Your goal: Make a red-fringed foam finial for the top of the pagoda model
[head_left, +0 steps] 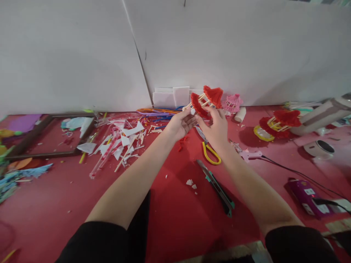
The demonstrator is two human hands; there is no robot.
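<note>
A small craft model (213,95) with two fuzzy red tiers joined by pale sticks hangs above the red table, tilted on its side. My right hand (216,126) pinches its lower red tier from the right. At the model's left end, my left hand (179,126) has its fingers curled round the pale sticks. Below my right hand lie yellow-handled scissors (211,153), their blades partly hidden. A utility knife (218,190) with a black and green body rests nearer, beside a few white scraps (191,183).
Paper scraps and sticks (123,142) litter the left, beside a dark frame (44,155). At right are another red model (279,124), a pink glue gun (251,155) with its cord, a grey cup (319,149) and a purple power box (308,195). A wall (219,44) stands behind.
</note>
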